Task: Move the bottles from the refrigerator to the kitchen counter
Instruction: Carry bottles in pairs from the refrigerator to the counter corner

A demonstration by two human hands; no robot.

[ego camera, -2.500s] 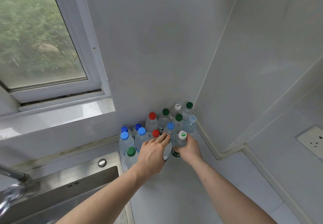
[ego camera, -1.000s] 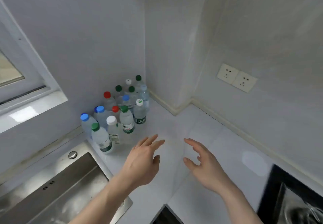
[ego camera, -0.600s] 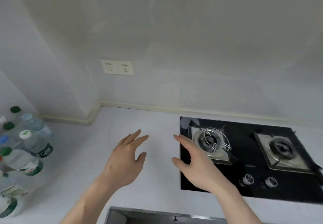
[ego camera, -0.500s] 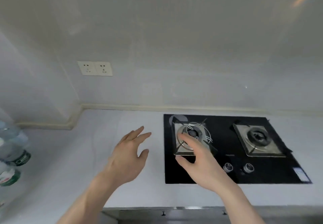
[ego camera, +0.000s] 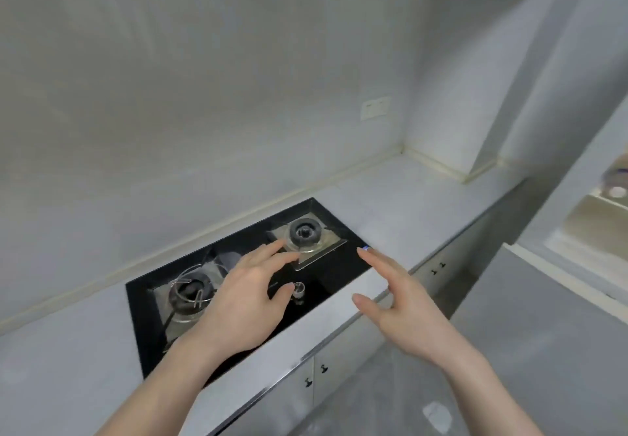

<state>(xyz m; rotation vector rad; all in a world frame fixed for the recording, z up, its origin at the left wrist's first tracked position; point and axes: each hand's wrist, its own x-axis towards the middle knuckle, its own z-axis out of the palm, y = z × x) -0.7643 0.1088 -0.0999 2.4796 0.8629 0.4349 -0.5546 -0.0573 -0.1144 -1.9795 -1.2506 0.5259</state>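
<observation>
Both hands are up in front of the camera and neither one is carrying anything: left hand (ego camera: pixel 246 303) has its fingers spread loose and hangs over the black gas hob (ego camera: pixel 238 286), roughly between the two burners, thumb tip right by a little silver knob (ego camera: pixel 299 288) on the hob's front strip, can't tell if it's actually touching it or just above it. Right hand (ego camera: pixel 402 309) is also spread wide, palm facing the left one, sitting just off the hob's near right corner over the front edge of the pale kitchen counter (ego camera: pixel 401 204). Hob is sunk into that counter; the burner on its left side (ego camera: pixel 190 294) has a bent wire ring on it, the burner on its right side (ego camera: pixel 304 232) is a plain dark ring on a steel plate. No bottles anywhere in this shot, so can't say where they are from here, and the counter stretch to the right of the hob runs back to a wall corner with a double wall socket (ego camera: pixel 375 108) up behind it. Below the counter edge, under the hob, there are white cabinet doors with small dark handles (ego camera: pixel 324 369). Far right of the hob, past the counter end, a lit open compartment (ego camera: pixel 598 218) shows up at the frame edge, pretty blurry, might be the fridge but can't really confirm, something round and pale sits on its shelf
</observation>
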